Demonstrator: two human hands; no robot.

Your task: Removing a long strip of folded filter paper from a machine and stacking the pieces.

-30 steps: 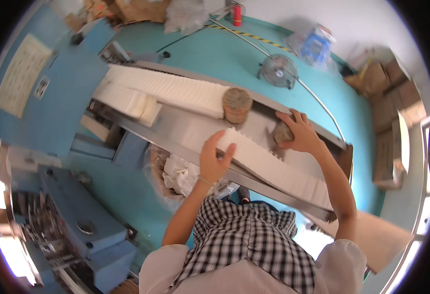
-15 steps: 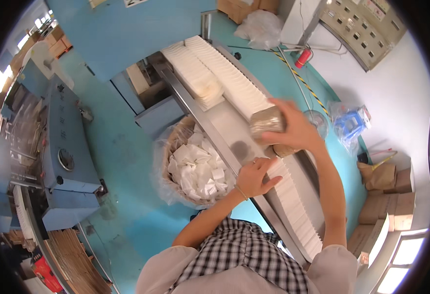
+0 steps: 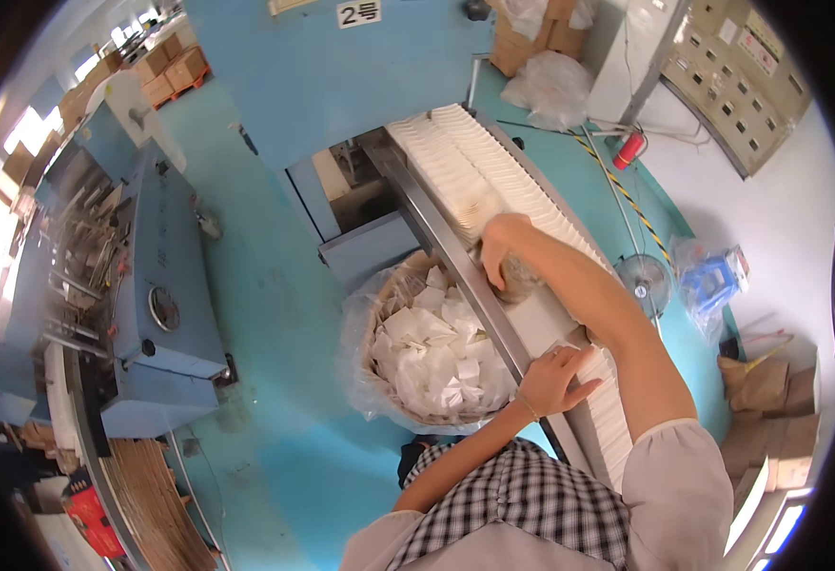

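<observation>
My right hand (image 3: 505, 249) reaches across the long metal tray (image 3: 539, 322) and grips a brownish block in shiny clear wrap (image 3: 520, 283), mostly hidden under the fingers. The block is down in the tray, close to the near end of the shorter row of white folded paper pieces (image 3: 451, 176). A longer row of white pieces (image 3: 522, 181) runs beside it. My left hand (image 3: 558, 383), fingers stretched out, rests at the upper end of the nearer row of white pieces (image 3: 608, 419). A dark edge beside that hand may be a second block.
Left of the tray stands a round, plastic-lined bin (image 3: 379, 366) full of white paper scraps. A large blue machine (image 3: 370, 86) is at the far end. Another blue machine (image 3: 165, 285) stands left. A floor fan (image 3: 644, 284) and red fire extinguisher (image 3: 629, 150) are on the right.
My right hand has carried the wrapped block from above the tray down and away, toward the shorter row's end. My left hand stays by the nearer row. The whole view has shifted.
</observation>
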